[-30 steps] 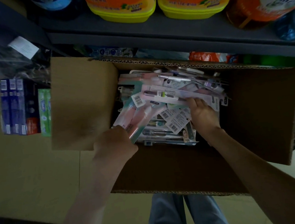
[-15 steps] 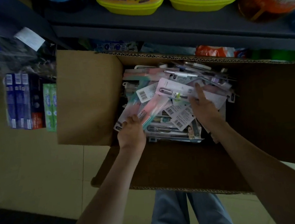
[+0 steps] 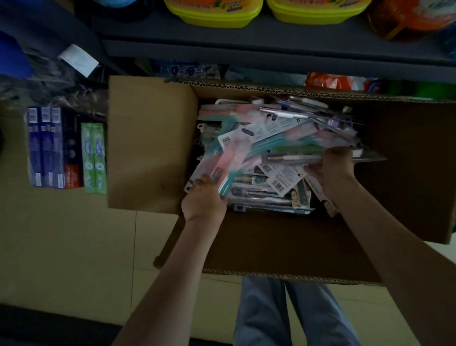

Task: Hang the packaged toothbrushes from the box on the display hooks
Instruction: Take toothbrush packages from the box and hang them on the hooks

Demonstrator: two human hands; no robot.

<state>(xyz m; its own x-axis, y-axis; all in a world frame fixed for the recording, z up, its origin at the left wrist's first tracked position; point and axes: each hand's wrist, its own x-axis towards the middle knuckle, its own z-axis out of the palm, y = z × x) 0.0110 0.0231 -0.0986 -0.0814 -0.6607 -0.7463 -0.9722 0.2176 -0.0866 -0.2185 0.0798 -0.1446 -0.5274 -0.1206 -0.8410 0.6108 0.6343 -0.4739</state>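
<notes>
Heaped inside the cardboard box: packaged toothbrushes, blurred, print unreadable. At the box's near-left corner, left hand, fingers clamped on a pink-and-teal pack. Toward its right wall, right hand gripping several packs, fingertips buried beneath. Left of the box, dim toothpaste cartons.

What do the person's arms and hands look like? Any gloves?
No gloves. The left hand and right hand are bare. The left forearm and right forearm are bare too: no sleeves, watch or bracelet shows.
</notes>
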